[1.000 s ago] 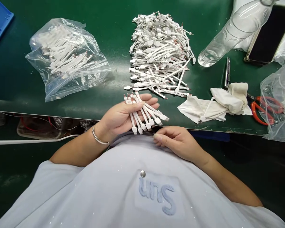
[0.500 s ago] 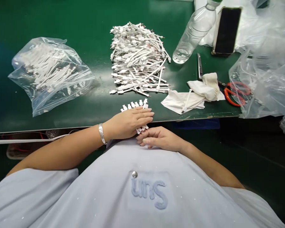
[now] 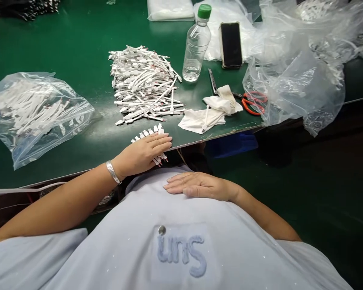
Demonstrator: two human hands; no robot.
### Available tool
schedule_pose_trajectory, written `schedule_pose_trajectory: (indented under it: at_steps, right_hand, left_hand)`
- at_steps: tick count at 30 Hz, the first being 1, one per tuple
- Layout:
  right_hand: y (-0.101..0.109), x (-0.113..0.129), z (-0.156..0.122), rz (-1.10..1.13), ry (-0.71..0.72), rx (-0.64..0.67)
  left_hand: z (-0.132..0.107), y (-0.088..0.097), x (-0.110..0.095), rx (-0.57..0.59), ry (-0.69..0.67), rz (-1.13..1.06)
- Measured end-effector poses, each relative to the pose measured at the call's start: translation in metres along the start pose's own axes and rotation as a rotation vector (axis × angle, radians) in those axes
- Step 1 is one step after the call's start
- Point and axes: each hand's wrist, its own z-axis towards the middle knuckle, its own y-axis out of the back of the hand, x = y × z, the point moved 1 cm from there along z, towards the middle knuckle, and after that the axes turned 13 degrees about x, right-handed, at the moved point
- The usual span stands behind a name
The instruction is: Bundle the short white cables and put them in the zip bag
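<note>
My left hand lies flat with outstretched fingers over a row of short white cables at the table's front edge. White connectors poke out beyond the fingers, and reddish bare wire ends hang out below, past the edge. The palm hides the middle of the row. Against the shirt front rests my right hand, its fingers extended and nothing in it. Just beyond the left hand is a big heap of similar white cables.
A clear bag of white cables lies left. To the right are a bottle, a phone, a cutter knife, a white cloth with a cable on it, red-handled scissors and crumpled plastic bags.
My right hand has drawn back from the wire ends onto the shirt, and its fingers have straightened. My left hand stays on the cable row. The whole view has swung to the right.
</note>
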Motion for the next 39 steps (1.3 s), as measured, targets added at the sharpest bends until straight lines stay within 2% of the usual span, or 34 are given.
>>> schedule_pose_trajectory:
  at_steps: [8, 17, 20, 23, 26, 28, 30, 32, 34, 36, 39]
  right_hand:
    - [-0.009, 0.003, -0.002, -0.048, 0.007, -0.009]
    - [-0.014, 0.004, -0.006, 0.047, -0.025, -0.057]
    - [-0.017, 0.005, -0.007, 0.161, -0.077, -0.133]
    - [-0.014, -0.003, -0.004, 0.394, -0.223, -0.322]
    - [-0.003, -0.02, 0.007, 0.641, -0.304, -0.518]
    - [0.007, -0.03, 0.017, 0.766, -0.317, -0.546]
    - [0.016, -0.037, 0.029, 0.857, -0.329, -0.487]
    - [0.024, -0.039, 0.04, 0.912, -0.333, -0.411]
    - [0.028, -0.037, 0.049, 0.945, -0.341, -0.36]
    - [0.03, -0.034, 0.057, 0.979, -0.368, -0.332]
    - [0.03, -0.029, 0.065, 1.039, -0.434, -0.33]
  left_hand:
    - [0.0, -0.001, 0.002, -0.019, 0.011, 0.019]
    - [0.0, -0.003, 0.004, -0.03, 0.005, 0.05]
    - [0.0, -0.002, 0.002, 0.023, 0.04, 0.062]
    - [0.0, -0.002, -0.003, 0.083, 0.09, 0.096]
    - [-0.004, -0.004, -0.007, 0.067, 0.158, 0.157]
    - [-0.013, -0.004, -0.013, 0.03, 0.229, 0.177]
    - [-0.029, -0.004, -0.022, -0.017, 0.324, 0.162]
    - [-0.049, -0.001, -0.036, -0.099, 0.442, 0.091]
    - [-0.069, 0.001, -0.051, -0.202, 0.574, -0.085]
    - [-0.083, 0.001, -0.062, -0.262, 0.715, -0.388]
    - [-0.086, -0.008, -0.068, -0.186, 0.883, -0.974]
